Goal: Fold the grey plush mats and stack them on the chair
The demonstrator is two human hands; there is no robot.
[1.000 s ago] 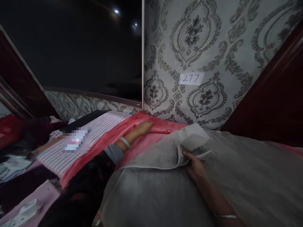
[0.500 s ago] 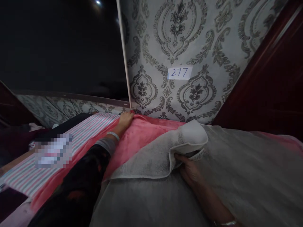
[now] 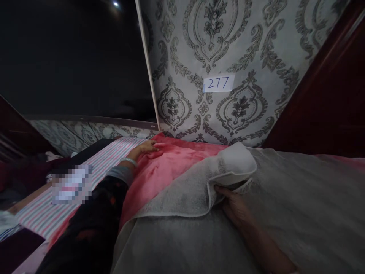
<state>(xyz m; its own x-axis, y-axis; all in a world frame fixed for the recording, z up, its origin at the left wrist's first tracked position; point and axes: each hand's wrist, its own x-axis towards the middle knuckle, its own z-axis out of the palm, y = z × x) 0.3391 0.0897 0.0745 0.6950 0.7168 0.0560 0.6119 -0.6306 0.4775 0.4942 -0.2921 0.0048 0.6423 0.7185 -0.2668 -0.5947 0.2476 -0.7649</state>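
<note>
My left hand (image 3: 146, 147) is at the far edge of a pink plush cloth (image 3: 168, 167), its fingers closed on a bunched fold. A grey towel (image 3: 182, 194) with a pale hem and a woven border band overlaps the pink cloth. My right hand (image 3: 235, 203) grips the towel's folded-back edge, thumb on top; its other fingers are partly hidden under the fabric. Grey fabric (image 3: 299, 198) spreads to the right of this hand and in front of me.
A large dark screen (image 3: 74, 61) stands at the left against patterned wallpaper (image 3: 173, 68). A label (image 3: 219, 83) reading 277 is on the wall. Striped cloth (image 3: 99, 163) lies at left, with a blurred-out item (image 3: 71, 186) and another person's forearm (image 3: 34, 198) by it.
My left hand has shifted slightly left and nearer, and the pink cloth is more bunched around its fingers. My right hand keeps its grip on the grey towel. The view has shifted slightly.
</note>
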